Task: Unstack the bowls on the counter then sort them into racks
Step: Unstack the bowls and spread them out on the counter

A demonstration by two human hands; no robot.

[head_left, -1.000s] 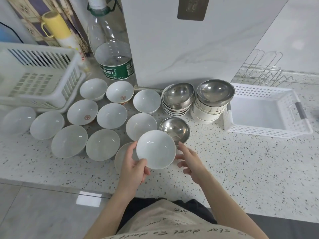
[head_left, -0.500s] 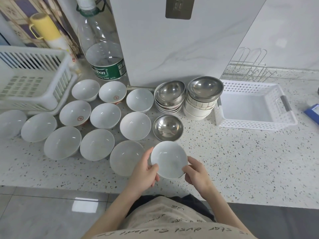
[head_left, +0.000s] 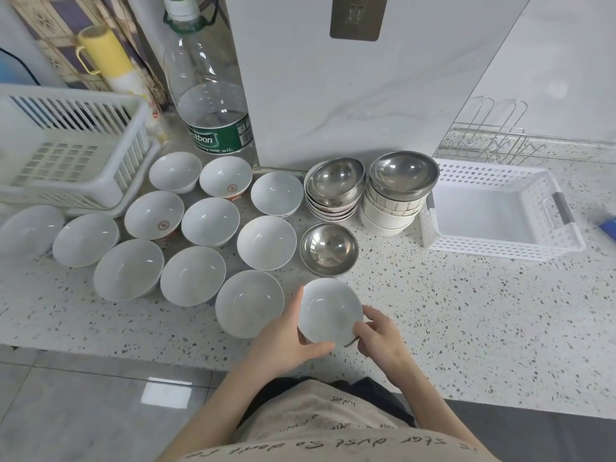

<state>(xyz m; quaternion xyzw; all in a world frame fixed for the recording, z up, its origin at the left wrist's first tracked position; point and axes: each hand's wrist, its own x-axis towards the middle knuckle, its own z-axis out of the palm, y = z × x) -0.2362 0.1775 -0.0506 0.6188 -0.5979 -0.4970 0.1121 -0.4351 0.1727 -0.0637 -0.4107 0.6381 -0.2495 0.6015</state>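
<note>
Both grips, the left hand (head_left: 286, 338) and right hand (head_left: 380, 338), are curled around a small white bowl (head_left: 329, 311), held above the speckled desk (head_left: 466, 321) (just beside a single steel bowl (head_left: 328, 249)).

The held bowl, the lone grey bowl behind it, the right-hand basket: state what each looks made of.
Held bowl: likely glazed ceramic; white, glossy highlights.
Grey bowl: probably stainless steel; silvery, mirror-like reflections.
Basket: appears to be white plastic; moulded, perforated walls, matte.
</note>
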